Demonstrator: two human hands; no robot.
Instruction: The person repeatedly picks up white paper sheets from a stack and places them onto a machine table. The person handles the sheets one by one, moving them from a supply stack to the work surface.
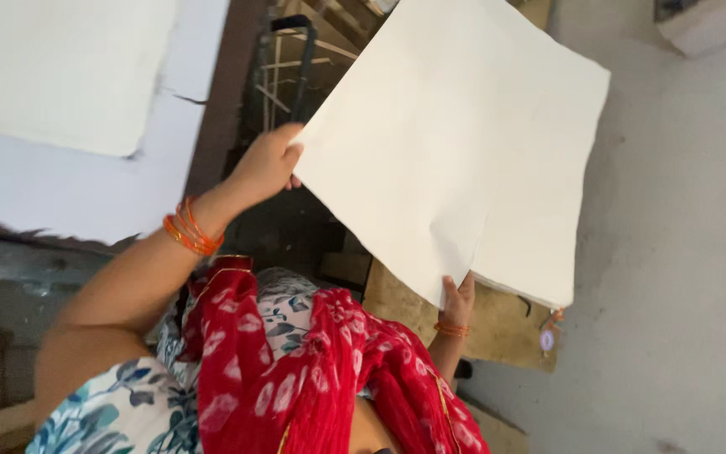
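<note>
Nearest the camera, a red scarf (329, 370) drapes over a floral top. Just past it, the right hand (458, 298) pinches the lower edge of a big cream sheet (464, 160), fingers curled over the front. Orange bangles (191, 229) ring the left wrist; the left hand (266, 164) grips the sheet's side edge, fingers closed on it. The sheet is held up in the air, above a board (497, 324) and over a dark metal frame (291, 59). Farther left, another pale sheet (60, 71) lies flat on a white table (69, 193).
</note>
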